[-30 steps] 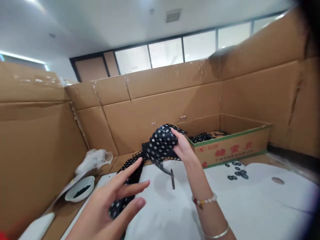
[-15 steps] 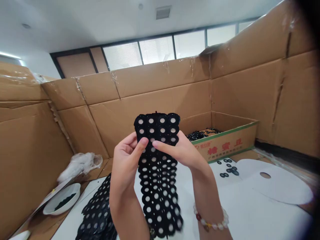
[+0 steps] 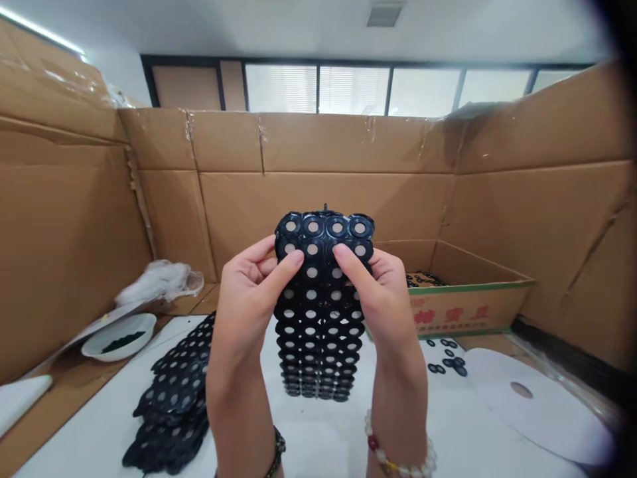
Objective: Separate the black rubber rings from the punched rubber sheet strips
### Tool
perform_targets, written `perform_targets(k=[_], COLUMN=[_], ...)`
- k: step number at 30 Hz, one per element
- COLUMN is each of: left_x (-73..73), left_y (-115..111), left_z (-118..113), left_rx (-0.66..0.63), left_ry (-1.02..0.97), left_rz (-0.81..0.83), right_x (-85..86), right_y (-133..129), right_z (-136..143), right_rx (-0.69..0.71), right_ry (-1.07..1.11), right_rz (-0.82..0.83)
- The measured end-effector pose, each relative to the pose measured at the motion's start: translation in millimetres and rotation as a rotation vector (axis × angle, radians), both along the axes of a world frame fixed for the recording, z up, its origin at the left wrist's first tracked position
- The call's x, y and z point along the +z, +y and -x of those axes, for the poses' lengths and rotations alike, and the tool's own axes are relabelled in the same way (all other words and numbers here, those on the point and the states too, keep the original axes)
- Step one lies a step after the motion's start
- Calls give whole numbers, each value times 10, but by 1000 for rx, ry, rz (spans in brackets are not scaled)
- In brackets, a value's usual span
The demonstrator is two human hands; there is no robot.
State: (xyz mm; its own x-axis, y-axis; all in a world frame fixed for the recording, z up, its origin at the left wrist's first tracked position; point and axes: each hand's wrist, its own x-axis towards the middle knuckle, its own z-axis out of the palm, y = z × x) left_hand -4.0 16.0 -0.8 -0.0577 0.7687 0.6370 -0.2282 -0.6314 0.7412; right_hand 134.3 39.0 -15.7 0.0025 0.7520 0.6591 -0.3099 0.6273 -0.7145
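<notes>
Holding-up step: left hand [image 3: 243,285] and right hand [image 3: 391,289] nearly closed, pinching black ring sheet [image 3: 323,284] near top, thumbs in front. Lower rows dangle; any shift likely calls for paired grips.

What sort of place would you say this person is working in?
Probably a small-parts workshop or factory bench: cardboard walls surround a white work surface, the hands hold a sheet of joined black rings, and loose black rings lie to the right.
</notes>
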Motion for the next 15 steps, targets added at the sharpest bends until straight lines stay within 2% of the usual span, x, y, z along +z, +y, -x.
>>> perform_targets(k=[7,15], left_x=[7,26], left_y=[-33,-121], left_z=[-12,30], left_rx=[-7,-79], left_ry=[-11,-18], left_rz=[-39,7], right_x=[-4,-9], right_y=[-51,-91], right_z=[26,52], right_rx=[-101,-41], right_ry=[4,10], right_rz=[-10,20])
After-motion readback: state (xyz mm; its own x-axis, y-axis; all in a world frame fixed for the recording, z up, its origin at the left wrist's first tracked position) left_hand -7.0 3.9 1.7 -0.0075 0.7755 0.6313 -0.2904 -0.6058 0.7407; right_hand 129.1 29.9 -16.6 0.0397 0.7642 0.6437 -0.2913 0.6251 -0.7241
